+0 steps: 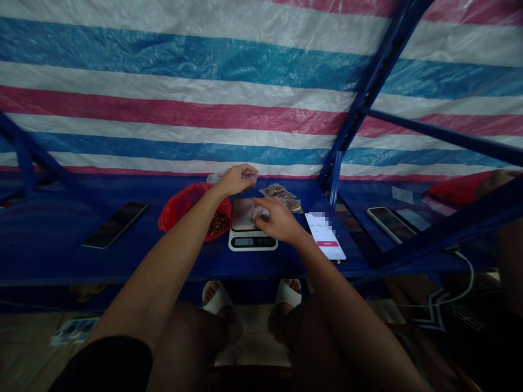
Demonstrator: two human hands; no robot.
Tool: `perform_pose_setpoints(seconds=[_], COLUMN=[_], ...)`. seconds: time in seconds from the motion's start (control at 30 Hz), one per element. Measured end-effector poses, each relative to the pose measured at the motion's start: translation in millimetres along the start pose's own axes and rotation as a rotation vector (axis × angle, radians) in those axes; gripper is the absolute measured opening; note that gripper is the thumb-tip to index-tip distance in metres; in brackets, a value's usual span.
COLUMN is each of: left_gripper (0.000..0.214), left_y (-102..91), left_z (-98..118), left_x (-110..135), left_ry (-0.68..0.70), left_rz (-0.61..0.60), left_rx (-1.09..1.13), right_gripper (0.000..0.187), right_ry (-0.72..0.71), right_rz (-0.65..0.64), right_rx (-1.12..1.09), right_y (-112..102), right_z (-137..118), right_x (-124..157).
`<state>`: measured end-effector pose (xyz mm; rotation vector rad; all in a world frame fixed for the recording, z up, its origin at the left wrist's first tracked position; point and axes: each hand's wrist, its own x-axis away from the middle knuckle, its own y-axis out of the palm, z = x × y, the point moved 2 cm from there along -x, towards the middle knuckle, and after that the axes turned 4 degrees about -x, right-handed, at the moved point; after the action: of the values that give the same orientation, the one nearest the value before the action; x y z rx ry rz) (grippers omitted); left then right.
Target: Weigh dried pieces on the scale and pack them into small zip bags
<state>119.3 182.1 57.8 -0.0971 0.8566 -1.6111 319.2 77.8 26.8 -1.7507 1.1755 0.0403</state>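
My left hand [239,180] is raised beyond the scale, its fingers closed on a small clear plastic bag [250,174]. Over the metal plate of a white kitchen scale [253,245], my right hand [275,219] is bent with thumb and forefinger around a translucent plastic bag [257,211]. The scale's display is lit, but its digits are too small to read surely. Left of the scale lies an open red plastic bag [175,204] holding many small brown pieces [218,224], partly behind my left forearm. Several filled clear packets [281,193] rest behind my right hand.
A lit phone [327,239] lies right of the scale and a dark phone [115,224] to the left. Whitish plastic [214,177] sits behind the red bag. Blue metal posts [337,158] rise at the right. Another person's hand [504,178] is at the far right.
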Motion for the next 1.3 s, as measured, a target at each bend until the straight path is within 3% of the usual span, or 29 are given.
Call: perform_pose_setpoints(seconds=[0.23,0.43,0.63,0.73,0.83,0.97,1.03,1.2,1.3], left_gripper=[0.046,0.071,0.033,0.031,0.04,0.077,0.084,0.081,0.053], left_y=[1.9,-7.7,-5.1,0.2,6.4,9.4,9.0,9.6,12.3], left_z=[-20,-15,-3,-2,-6,-12,-13,-7,0], left_x=[-9,-4,-2,-4,-5,-2,-1,-4,-6], left_ry=[-0.018,0.005,-0.051,-0.066,-0.082,-0.05,-0.048,-0.048,-0.017], left_rz=[-0.168,-0.133,-0.072,-0.046,-0.099,-0.134,-0.122,-0.138,-0.157], left_rx=[-0.101,-0.22,-0.183,-0.115,-0.053,-0.077,-0.088,-0.065,-0.13], right_gripper=[0.06,0.056,0.042,0.039,0.038,0.037,0.035,0.034,0.032], right_ry=[0.001,0.055,0.085,0.104,0.121,0.12,0.11,0.09,0.086], right_rz=[-0.039,0.031,0.089,0.092,0.083,0.075,0.084,0.094,0.091], right_rx=[-0.007,-0.056,-0.153,-0.177,-0.186,-0.22,-0.227,-0.23,-0.239], right_y=[1,-1,-4,-4,-4,-3,-4,-9,-11], right_z=[-2,1,3,5,7,9,10,10,9], right_x=[3,6,10,12,13,12,11,11,13])
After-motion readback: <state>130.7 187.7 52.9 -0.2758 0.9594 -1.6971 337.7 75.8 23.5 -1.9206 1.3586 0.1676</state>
